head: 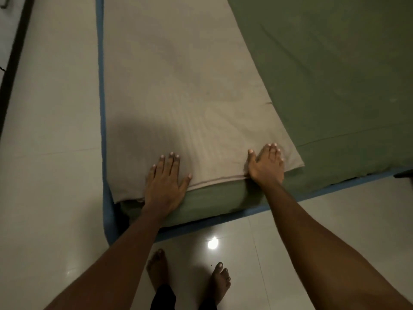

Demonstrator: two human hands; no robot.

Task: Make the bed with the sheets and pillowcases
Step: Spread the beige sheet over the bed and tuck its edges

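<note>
Head view shows the green sheet (335, 86) already spread over the bed, fairly smooth to its near edge. A beige sheet (178, 86) lies in a long strip along the bed's left side. The left hand (166, 179) and right hand (266, 164) press flat on its near edge, fingers straight, gripping nothing. It probably needs opening across the bed. No pillows or pillowcases are in view.

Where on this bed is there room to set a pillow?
Bare: the green sheet right of the beige sheet, and the beige sheet beyond the hands. Crowded: its near edge, under left hand and right hand.
</note>
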